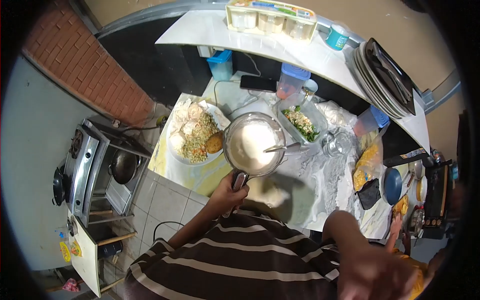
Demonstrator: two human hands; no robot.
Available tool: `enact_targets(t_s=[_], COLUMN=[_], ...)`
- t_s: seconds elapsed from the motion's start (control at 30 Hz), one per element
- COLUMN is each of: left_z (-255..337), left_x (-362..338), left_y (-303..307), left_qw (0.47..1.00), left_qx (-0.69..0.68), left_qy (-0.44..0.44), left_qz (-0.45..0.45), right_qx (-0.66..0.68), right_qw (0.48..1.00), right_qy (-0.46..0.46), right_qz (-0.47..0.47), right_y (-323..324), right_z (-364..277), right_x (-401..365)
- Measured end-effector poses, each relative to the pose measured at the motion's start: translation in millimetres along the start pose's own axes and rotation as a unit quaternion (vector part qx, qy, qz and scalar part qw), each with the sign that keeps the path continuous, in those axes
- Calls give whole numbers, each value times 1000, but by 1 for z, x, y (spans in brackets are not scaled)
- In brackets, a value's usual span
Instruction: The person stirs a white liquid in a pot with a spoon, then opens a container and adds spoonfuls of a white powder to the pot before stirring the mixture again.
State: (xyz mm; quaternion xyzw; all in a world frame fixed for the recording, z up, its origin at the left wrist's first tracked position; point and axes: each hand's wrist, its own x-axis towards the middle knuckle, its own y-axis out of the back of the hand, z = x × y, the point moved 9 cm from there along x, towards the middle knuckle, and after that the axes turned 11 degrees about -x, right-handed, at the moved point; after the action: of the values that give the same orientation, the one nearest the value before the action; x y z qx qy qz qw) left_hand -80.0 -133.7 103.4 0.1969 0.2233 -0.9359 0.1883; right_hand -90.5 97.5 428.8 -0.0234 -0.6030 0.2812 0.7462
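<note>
Fingers wrapped round its handle, my left hand [227,194] holds a pan [250,172] of creamy white batter [255,142] at the counter's near side. A spoon [282,148] rests in the batter and leans over the pan's right rim. Left of the pan is a white plate [212,111] heaped with a chopped mixture [197,137], with a brown round piece [214,143] at its edge. At the lower right, close to the camera, my right hand [375,272] is smeared by motion, so its fingers cannot be made out.
Behind the pan stands a clear container [302,120] of chopped greens. A glass [339,145] and a bag of yellow food [369,162] are further right. Stacked plates [372,85] stand on the shelf [200,30]. A stove [85,165] is at left; another person's hand [395,227] shows at right.
</note>
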Motion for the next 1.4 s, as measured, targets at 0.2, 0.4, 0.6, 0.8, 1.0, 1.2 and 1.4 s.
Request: enact_targets(t_s=[0.2,0.4,0.6,0.8,1.0,1.2,1.4], left_z=[3,6,12,22,14,1,-29], left_x=[12,4,-8,-10,-3,2,25], left_y=[3,5,1,-9,-18,-18,-25], left_qw=[995,996,1000,996,995,993,987], left_qx=[99,65,16,75,92,116,138], left_qy=[-29,-55,-12,-37,-28,-5,70], left_qz=[-10,-9,13,-10,-15,-27,-45], right_qx=[144,253,-283,-167,-259,-250,-376], right_qw=[974,842,716,665,631,689,649], right_qy=[-177,-477,-605,-697,-642,-509,-511], right_qz=[4,24,-204,-212,-352,-451,-420], right_y=[7,-9,84,70,50,31,109], right_z=[8,49,83,83,76,82,70], right_x=[-28,-97,-185,-249,-236,-241,-263])
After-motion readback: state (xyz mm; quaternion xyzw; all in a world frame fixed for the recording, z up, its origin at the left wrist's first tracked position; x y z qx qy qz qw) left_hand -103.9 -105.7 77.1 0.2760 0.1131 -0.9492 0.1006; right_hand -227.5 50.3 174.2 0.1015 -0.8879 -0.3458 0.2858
